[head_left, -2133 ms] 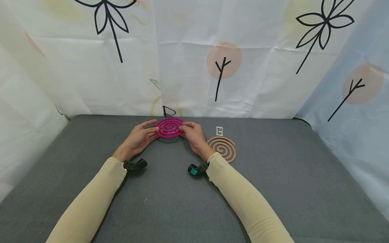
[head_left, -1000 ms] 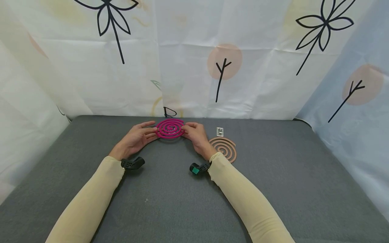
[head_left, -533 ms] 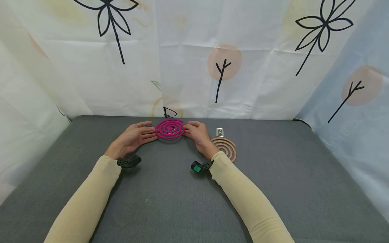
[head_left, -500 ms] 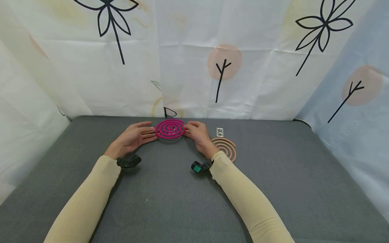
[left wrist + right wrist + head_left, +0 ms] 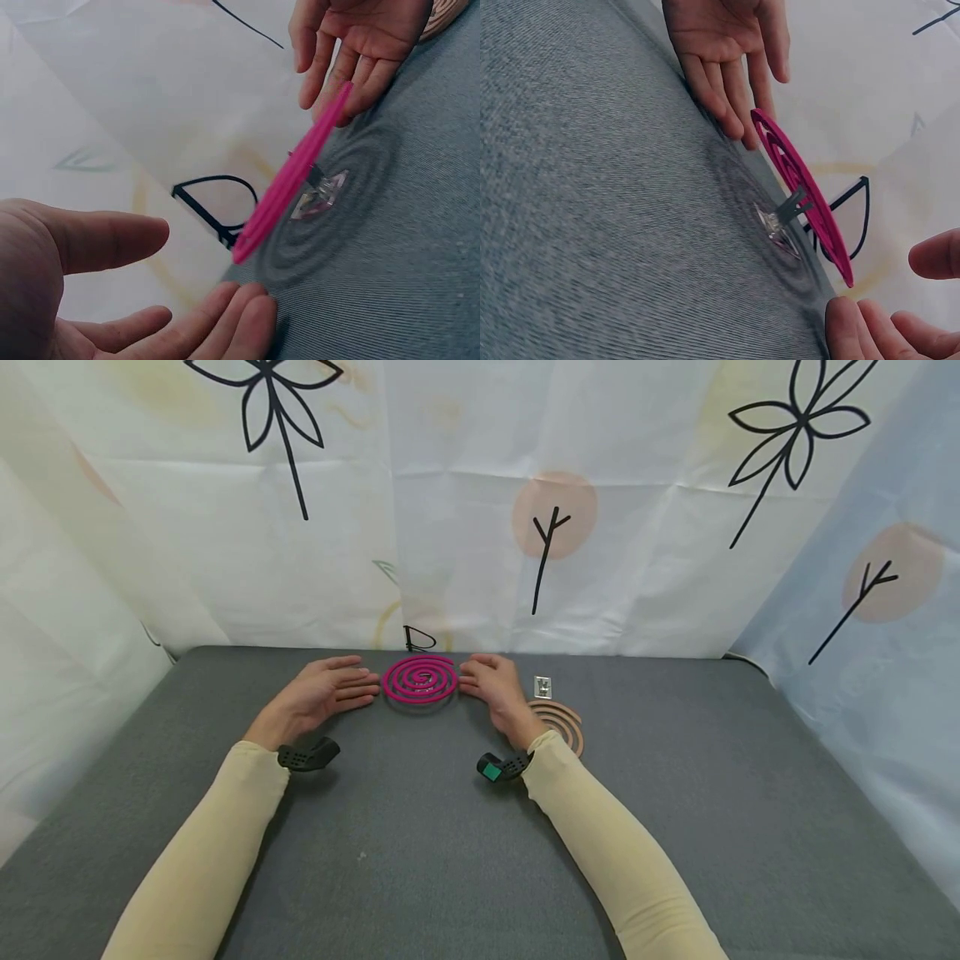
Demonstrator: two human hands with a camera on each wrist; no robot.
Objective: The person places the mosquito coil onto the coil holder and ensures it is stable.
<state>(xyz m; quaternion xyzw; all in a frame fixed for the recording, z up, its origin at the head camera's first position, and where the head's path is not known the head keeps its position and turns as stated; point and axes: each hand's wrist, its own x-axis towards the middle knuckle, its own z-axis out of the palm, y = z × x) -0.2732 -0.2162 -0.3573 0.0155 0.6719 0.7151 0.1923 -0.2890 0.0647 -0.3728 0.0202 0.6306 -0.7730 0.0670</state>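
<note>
A pink mosquito coil sits raised above the cloth near the table's back edge. Under its middle is a small metal stand, whose upright tab reaches the coil's centre in the right wrist view. The left hand is just left of the coil, fingers extended, palm turned toward it, not touching. On the other side, the right hand has relaxed fingers close to the coil's right rim, with a narrow gap. A brown mosquito coil lies flat beyond the right wrist, partly hidden by the forearm.
A second metal stand lies just behind the brown coil. Grey cloth covers the table. A white printed curtain hangs along its back edge. Black wrist cameras are worn on both wrists.
Both hands have let go of the pink coil and drawn outward, left hand to the left, right hand to the right. The coil stays raised in place; more of the brown coil is covered.
</note>
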